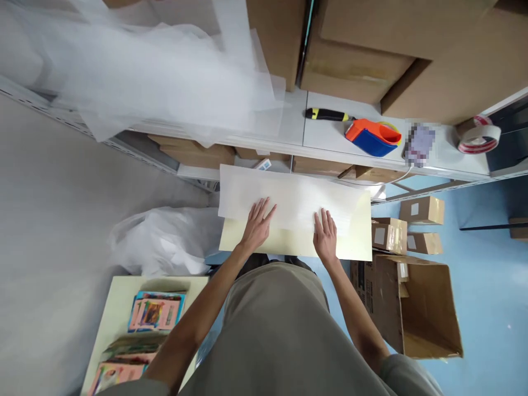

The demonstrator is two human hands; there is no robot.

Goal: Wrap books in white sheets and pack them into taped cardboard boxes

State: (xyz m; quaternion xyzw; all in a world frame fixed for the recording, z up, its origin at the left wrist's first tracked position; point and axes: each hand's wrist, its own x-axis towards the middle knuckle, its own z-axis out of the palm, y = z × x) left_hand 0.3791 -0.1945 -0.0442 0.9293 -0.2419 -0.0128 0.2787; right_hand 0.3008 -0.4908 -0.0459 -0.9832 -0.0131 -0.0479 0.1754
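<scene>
Both grips, left hand (256,226) and right hand (325,237), flat on foam sheet (289,201).

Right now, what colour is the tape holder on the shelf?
Orange and blue; the tape holder shows best in the head view.

One head camera looks steeply down, close over the board (297,242) (shelf (355,144) just beyond it, floor around).

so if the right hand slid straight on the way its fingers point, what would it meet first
The right hand lies flat on the translucent sheet, pointing up the picture. It would probably cross that sheet, then reach the shelf edge; the tape dispenser sits further right. Depth is unclear.
</scene>
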